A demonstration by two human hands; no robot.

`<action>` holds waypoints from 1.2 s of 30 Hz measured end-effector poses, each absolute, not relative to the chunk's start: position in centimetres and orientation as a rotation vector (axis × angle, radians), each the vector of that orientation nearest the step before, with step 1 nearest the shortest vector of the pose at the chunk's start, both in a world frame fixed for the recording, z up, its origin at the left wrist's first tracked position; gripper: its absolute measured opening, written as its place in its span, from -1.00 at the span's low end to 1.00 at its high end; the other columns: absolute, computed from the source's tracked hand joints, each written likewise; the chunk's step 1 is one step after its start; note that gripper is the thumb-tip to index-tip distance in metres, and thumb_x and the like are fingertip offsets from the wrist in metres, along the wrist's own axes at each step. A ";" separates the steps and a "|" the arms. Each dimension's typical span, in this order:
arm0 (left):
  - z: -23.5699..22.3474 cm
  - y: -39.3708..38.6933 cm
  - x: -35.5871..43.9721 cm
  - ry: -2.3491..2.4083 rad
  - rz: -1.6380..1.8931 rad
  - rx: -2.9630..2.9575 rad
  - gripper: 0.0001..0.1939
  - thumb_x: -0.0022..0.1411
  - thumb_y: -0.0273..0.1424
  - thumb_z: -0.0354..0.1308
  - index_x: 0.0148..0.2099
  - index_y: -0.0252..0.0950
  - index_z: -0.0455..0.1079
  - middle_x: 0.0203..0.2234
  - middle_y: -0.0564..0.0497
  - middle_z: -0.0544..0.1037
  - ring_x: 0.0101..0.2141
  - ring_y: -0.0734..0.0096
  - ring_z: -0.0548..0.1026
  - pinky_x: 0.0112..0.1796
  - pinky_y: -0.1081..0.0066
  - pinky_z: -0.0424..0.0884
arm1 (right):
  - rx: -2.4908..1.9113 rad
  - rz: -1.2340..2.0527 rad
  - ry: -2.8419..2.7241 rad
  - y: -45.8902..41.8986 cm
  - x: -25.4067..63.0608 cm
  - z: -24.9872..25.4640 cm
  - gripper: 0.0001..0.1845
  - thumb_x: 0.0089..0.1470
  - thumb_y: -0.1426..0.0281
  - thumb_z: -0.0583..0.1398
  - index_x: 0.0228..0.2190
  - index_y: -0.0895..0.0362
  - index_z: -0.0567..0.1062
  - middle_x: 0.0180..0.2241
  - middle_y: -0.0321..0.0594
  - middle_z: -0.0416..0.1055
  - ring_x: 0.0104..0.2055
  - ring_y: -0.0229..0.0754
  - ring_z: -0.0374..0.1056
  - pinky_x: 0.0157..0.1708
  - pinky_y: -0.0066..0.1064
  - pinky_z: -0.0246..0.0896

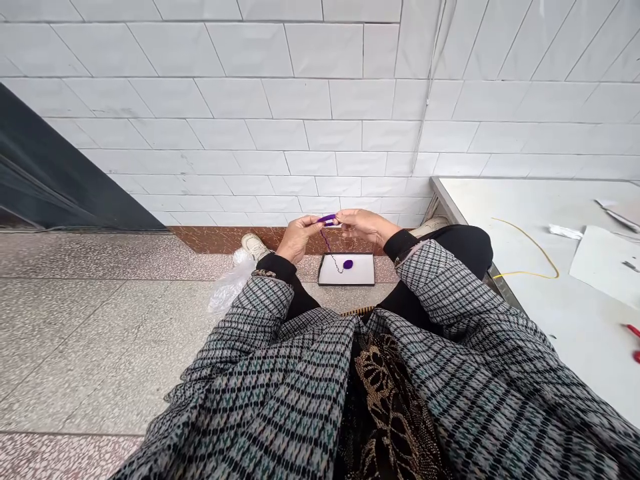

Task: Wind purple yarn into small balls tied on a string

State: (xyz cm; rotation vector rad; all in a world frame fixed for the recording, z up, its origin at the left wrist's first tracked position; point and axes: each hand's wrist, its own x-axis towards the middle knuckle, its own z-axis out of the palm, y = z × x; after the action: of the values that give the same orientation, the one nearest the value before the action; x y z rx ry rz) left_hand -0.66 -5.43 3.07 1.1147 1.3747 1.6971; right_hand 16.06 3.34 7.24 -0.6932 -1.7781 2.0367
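A small purple band of what looks like yarn work (pixel 327 219) is stretched between my two hands, out in front of me at about knee height. My left hand (pixel 299 237) pinches its left end with thumb and fingers. At the other end, my right hand (pixel 364 225) has closed its thumb and forefinger on the band. A thin dark purple strand (pixel 329 248) hangs from it down into a shallow white box with a black rim (pixel 367 275). Inside that box lies a round purple ball (pixel 348 265). Whether a hook or needle is in my fingers I cannot make out.
On my right stands a white table (pixel 525 213) bearing a yellow wire (pixel 543 253), papers (pixel 600 263) and a red-handled tool (pixel 634 331). A clear plastic bag (pixel 233 283) lies on the floor by my left shoe (pixel 255 247). A tiled wall (pixel 310 133) rises ahead.
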 end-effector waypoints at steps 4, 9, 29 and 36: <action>3.4 -5.3 -1.9 1.470 1.669 1.042 -0.91 -0.13 -0.45 0.31 -0.50 -0.34 0.47 -0.61 0.09 0.47 -0.49 0.51 0.38 -0.34 0.48 0.27 | -0.513 1.602 -2.434 4.0 16.3 7.5 -0.78 0.29 0.42 0.14 -0.38 0.14 0.54 -0.49 -0.30 0.32 -0.45 -0.28 0.20 -0.26 -0.36 0.24; 5.0 -5.7 -1.4 1.372 1.621 0.768 -0.97 -0.12 -0.55 0.25 -0.51 -0.38 0.46 -0.62 0.03 0.49 -0.54 0.50 0.42 -0.41 0.47 0.33 | -0.525 0.360 -2.794 3.4 16.8 6.9 -0.62 0.16 0.53 0.24 0.01 0.07 0.56 0.01 0.03 0.44 0.02 0.10 0.32 0.11 0.08 0.04; 3.4 -6.3 2.4 0.890 1.765 0.836 -0.66 -0.05 -0.52 0.42 -0.16 -0.27 0.54 -0.25 0.03 0.61 -0.31 0.49 0.54 -0.23 0.46 0.49 | -0.292 1.773 -1.554 2.1 14.4 3.1 -0.66 -0.03 0.13 0.40 -0.41 0.18 0.64 0.00 -0.09 0.48 -0.08 -0.18 0.41 0.05 -0.32 0.28; 2.8 -6.1 2.4 0.973 1.894 0.945 -0.62 -0.17 -0.38 0.51 -0.25 -0.31 0.54 -0.31 0.01 0.61 -0.27 0.45 0.53 -0.19 0.46 0.46 | -0.436 1.997 -1.424 1.2 14.6 4.7 -0.77 0.10 0.25 0.34 -0.37 0.18 0.63 -0.32 -0.22 0.57 -0.22 -0.25 0.42 -0.13 -0.45 0.31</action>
State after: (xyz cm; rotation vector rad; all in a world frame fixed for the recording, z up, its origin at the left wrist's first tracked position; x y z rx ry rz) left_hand 2.38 -6.08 2.81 0.9451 0.9729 1.8936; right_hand 14.65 1.22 4.71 -0.4362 -1.4241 1.9968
